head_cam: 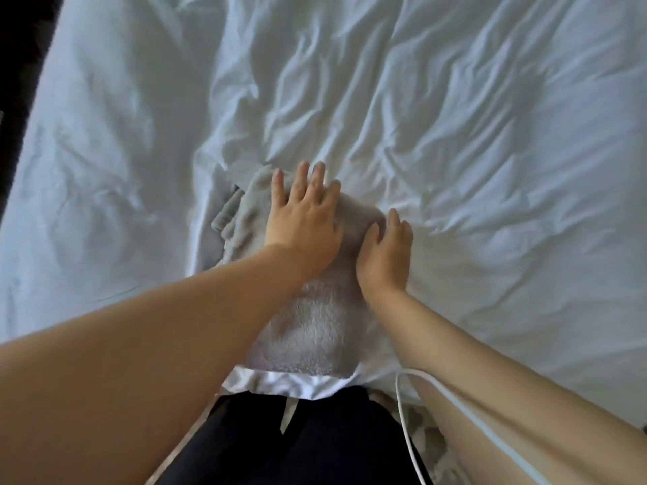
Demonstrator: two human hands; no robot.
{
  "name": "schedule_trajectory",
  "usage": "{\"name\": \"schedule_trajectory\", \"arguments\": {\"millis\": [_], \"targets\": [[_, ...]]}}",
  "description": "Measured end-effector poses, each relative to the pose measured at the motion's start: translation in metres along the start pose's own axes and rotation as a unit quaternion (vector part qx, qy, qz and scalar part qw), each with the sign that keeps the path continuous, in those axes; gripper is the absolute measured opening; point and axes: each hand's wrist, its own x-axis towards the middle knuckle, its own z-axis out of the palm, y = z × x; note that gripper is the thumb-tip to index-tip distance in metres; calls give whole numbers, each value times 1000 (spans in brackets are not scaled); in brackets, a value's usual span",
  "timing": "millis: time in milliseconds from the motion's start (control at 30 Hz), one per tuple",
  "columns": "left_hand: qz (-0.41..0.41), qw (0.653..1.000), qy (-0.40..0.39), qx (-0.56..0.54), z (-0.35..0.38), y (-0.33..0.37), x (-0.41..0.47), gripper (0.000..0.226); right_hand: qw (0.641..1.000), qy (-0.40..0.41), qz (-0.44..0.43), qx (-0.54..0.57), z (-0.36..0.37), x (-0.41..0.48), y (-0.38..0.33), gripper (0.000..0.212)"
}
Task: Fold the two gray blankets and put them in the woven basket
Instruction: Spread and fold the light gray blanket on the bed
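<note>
1. Gray blanket (315,327) lies folded into a thick bundle on the white bed sheet (490,134), near the bed edge closest to the person.
2. Left hand (303,222) rests flat on top of the blanket's far end, palm down, fingers straight and spread apart, gripping nothing.
3. Right hand (385,253) sits against the blanket's right side: thumb on the top surface, fingers straight and close together, running down along the edge where it meets the sheet. It presses rather than clamps.
4. The two hands are just beside each other, not touching.
5. Loose gray folds (227,211) stick out at the bundle's left side, under the left hand; can't tell if they are layers of the same blanket or another one.
6. Sheet is heavily wrinkled all over.
7. White cable (406,432) hangs beside the right forearm, down past the bed edge.
8. Dark trousers (315,442) show at bottom center, below the blanket.
</note>
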Motion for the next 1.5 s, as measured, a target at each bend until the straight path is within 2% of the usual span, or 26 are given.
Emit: {"name": "schedule_trajectory", "arguments": {"millis": [133, 333, 500, 800, 933, 1100, 1300, 1500], "targets": [[-16, 1000, -11, -24, 20, -38, 6, 60, 999, 17, -27, 24, 30, -3, 5, 50], [47, 987, 84, -126, 50, -76, 11, 57, 988, 133, -69, -24, 75, 5, 19, 46], [44, 986, 110, -119, 72, -79, 15, 55, 975, 177, -121, -56, 93, 15, 30, 46], [45, 983, 147, -100, 103, -86, 28, 56, 967, 186, -95, -144, 114, 26, 34, 53], [66, 975, 187, -103, 121, -94, 34, 54, 952, 240, -84, -169, 139, 32, 34, 48], [83, 972, 203, -86, 141, -99, 46, 54, 941, 303, -88, -123, 165, 47, 44, 46], [75, 974, 201, -79, 134, -95, 42, 62, 942, 305, -102, -95, 149, 33, 33, 46], [59, 977, 189, -77, 124, -94, 35, 67, 962, 214, -133, -105, 124, 4, 38, 54]]}}
